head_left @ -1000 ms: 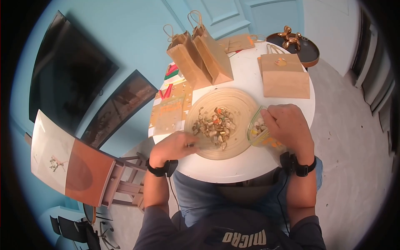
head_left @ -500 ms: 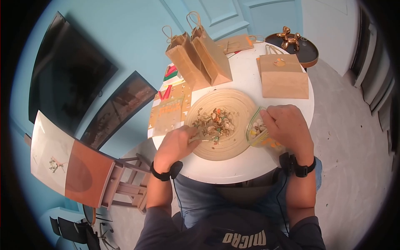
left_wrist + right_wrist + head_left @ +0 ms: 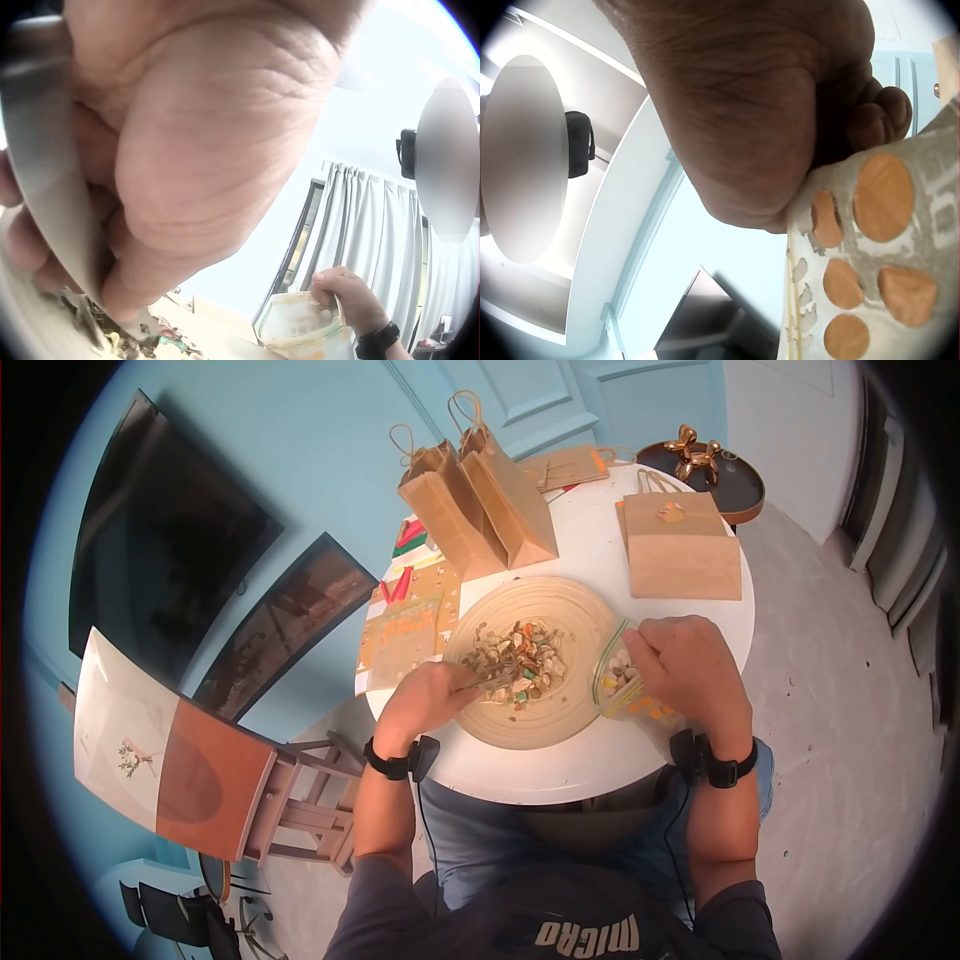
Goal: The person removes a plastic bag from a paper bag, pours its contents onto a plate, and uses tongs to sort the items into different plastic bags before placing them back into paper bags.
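A round wooden plate [image 3: 585,710] bears a heap of mixed small pieces [image 3: 530,660], brown and pale with orange and green bits. At its left edge my left hand [image 3: 425,705] grips a curved metal utensil [image 3: 49,157], whose end reaches into the heap. Fingers of the left hand [image 3: 202,142] partly hide behind that metal strip. My right hand [image 3: 695,665] pinches the top of a clear zip bag [image 3: 618,690] at the plate's right edge, with pale pieces inside. In the right wrist view, the bag [image 3: 885,199] shows orange spots below the right hand [image 3: 735,112].
Two upright paper bags [image 3: 505,500] stand at the back left, another paper bag [image 3: 685,555] at the back right. Left of the plate lies a flat clear bag [image 3: 405,640] on patterned paper. Behind the table is a dark side table [image 3: 735,490] with a shiny balloon-dog figure [image 3: 693,455].
The left hand has shifted slightly with the utensil, whose end is now farther up in the heap. The pieces on the plate lie differently. My right hand and its bag have barely moved.
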`<state>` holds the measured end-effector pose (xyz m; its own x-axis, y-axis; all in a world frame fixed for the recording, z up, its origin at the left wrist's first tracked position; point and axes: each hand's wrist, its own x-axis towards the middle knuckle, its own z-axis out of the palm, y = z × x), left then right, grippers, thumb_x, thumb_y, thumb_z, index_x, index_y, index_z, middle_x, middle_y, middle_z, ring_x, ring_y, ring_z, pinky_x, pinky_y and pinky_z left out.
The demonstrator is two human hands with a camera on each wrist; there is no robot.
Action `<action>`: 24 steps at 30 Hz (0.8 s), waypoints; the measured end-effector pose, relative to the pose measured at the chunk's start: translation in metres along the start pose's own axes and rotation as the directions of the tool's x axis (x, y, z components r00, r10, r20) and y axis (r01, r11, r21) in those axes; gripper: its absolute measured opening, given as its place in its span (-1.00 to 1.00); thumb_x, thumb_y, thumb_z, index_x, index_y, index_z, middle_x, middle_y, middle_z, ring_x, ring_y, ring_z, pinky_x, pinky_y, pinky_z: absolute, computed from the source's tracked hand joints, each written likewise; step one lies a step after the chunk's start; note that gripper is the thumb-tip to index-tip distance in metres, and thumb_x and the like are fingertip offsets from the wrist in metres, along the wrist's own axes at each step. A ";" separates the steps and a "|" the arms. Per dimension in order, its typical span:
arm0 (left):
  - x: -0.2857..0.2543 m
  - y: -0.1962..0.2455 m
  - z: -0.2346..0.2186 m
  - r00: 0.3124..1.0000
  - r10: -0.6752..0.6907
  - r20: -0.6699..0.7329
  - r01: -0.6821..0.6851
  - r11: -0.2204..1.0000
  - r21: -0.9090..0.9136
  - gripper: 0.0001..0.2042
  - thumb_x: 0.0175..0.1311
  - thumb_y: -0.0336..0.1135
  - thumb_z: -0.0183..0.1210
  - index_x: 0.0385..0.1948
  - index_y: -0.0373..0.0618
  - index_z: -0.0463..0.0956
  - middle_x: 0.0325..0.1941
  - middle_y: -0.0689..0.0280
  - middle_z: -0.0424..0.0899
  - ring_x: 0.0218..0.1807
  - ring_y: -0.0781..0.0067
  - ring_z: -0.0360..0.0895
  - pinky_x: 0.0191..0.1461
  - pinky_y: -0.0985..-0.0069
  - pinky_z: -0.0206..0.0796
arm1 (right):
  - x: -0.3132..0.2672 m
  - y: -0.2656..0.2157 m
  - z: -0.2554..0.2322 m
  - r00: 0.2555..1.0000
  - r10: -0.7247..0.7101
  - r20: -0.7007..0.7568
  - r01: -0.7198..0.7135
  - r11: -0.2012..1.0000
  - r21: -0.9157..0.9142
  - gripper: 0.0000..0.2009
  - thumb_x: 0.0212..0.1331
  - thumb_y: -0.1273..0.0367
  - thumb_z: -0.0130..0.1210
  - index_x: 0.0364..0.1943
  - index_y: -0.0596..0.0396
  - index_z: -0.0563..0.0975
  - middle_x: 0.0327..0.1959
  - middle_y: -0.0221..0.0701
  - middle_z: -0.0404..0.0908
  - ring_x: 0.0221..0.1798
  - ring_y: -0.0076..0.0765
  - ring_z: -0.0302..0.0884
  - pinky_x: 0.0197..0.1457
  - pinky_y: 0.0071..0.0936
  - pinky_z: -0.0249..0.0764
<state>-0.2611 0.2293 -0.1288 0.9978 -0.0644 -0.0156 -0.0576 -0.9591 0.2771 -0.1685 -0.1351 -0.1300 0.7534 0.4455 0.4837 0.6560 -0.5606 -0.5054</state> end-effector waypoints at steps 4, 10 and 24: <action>-0.002 -0.001 -0.001 0.999 -0.033 0.041 0.031 0.999 0.036 -0.77 0.45 -0.19 0.39 -0.19 -0.20 0.79 -0.32 -0.12 0.76 -0.18 -0.31 0.71 -0.08 -0.04 0.52 | 0.000 0.000 0.001 1.000 -0.006 -0.003 0.006 1.000 0.006 -0.59 0.54 0.25 0.19 -0.52 0.17 0.67 -0.53 -0.03 0.69 -0.40 0.22 0.69 -0.18 0.06 0.58; -0.004 -0.006 -0.004 0.999 0.001 0.036 0.000 1.000 -0.021 -0.80 0.47 -0.25 0.40 -0.11 -0.21 0.81 -0.32 -0.11 0.75 -0.22 -0.25 0.71 -0.11 0.04 0.51 | 0.000 0.000 0.001 1.000 -0.008 -0.007 0.008 1.000 0.006 -0.60 0.53 0.26 0.20 -0.53 0.17 0.67 -0.53 -0.02 0.68 -0.40 0.22 0.69 -0.18 0.06 0.58; 0.038 0.085 -0.032 0.942 0.337 0.009 -0.336 0.941 -0.038 -0.76 0.50 -0.29 0.41 0.04 -0.24 0.77 -0.24 -0.06 0.77 -0.21 -0.19 0.72 -0.10 0.13 0.54 | 0.002 0.006 0.003 1.000 -0.023 -0.018 0.023 1.000 0.020 -0.59 0.53 0.25 0.17 -0.53 0.16 0.67 -0.50 -0.04 0.69 -0.37 0.23 0.69 -0.17 0.09 0.58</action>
<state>-0.2270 0.1541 -0.0748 0.9198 -0.3863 0.0696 -0.3884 -0.8703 0.3028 -0.1627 -0.1351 -0.1344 0.7375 0.4452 0.5079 0.6738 -0.5359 -0.5087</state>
